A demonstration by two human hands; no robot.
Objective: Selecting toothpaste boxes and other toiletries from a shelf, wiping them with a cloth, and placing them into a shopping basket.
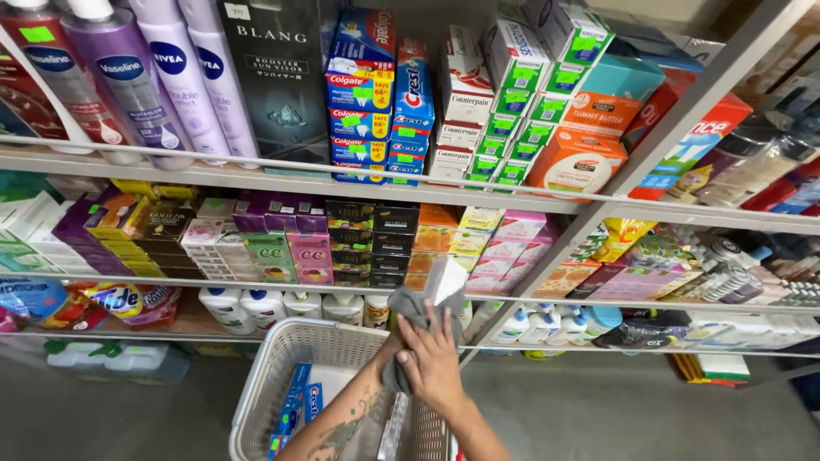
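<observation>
**Both hands on a small box over the basket**

Right hand [434,363] closed over a grey cloth [408,312], pressing it against a slim white box [447,283]. Left hand [395,348] mostly hidden behind the right; seems to grip the box from below, but can't tell for sure. Box sits just above and ahead of the hands, long axis tilted up toward the shelves [342,175]. White basket [290,358] directly below, toothpaste boxes [295,401] inside, left of the forearms

grey cloth [408,309] | crumpled; wrapped round small white box [446,282] | above basket [282,358]
</observation>
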